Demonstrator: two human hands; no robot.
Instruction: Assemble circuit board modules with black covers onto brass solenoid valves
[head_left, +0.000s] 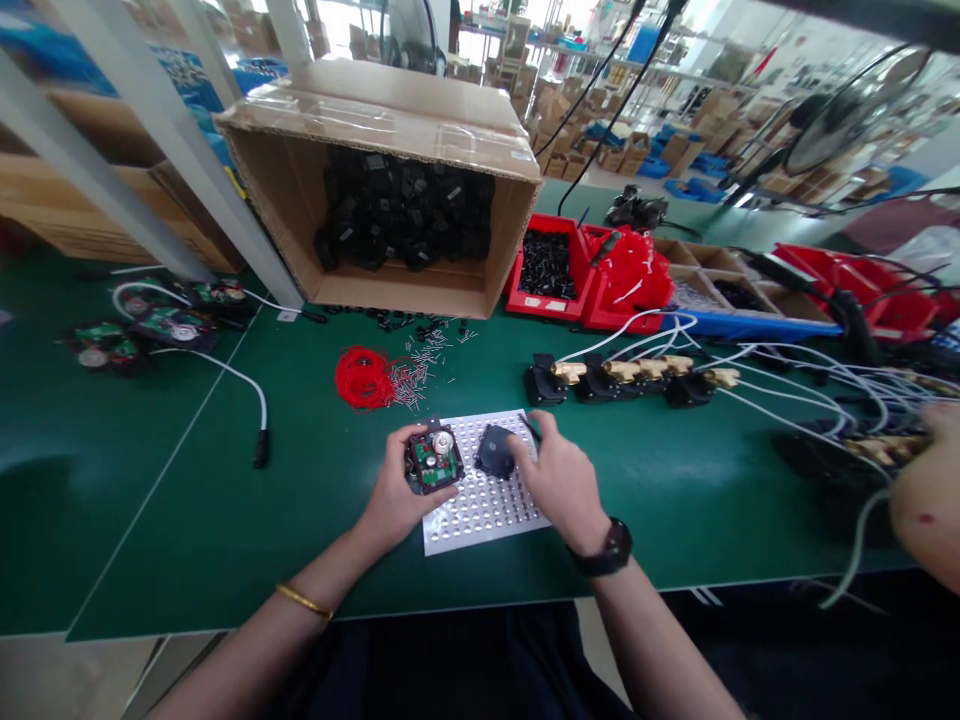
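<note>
My left hand (397, 487) is wrapped round an open black housing (435, 460) with a green circuit board and a round silvery part inside. Close beside it, my right hand (562, 475) grips a flat black cover (495, 452), thumb on its top face; a thin dark item shows by the forefinger, too small to name. Both hands are over a white sheet (450, 540) dotted with rows of round silvery pieces. Beyond the sheet lie a coil of red rings (364, 378) and a scatter of small screws (420, 375).
A cardboard box (382, 110) on its side holds many black housings. Red bins (551, 303) stand to its right. Black units with brass valves (622, 372) and white cables line the right; another person's arm (930, 500) reaches in there. Opened units (176, 325) lie at left.
</note>
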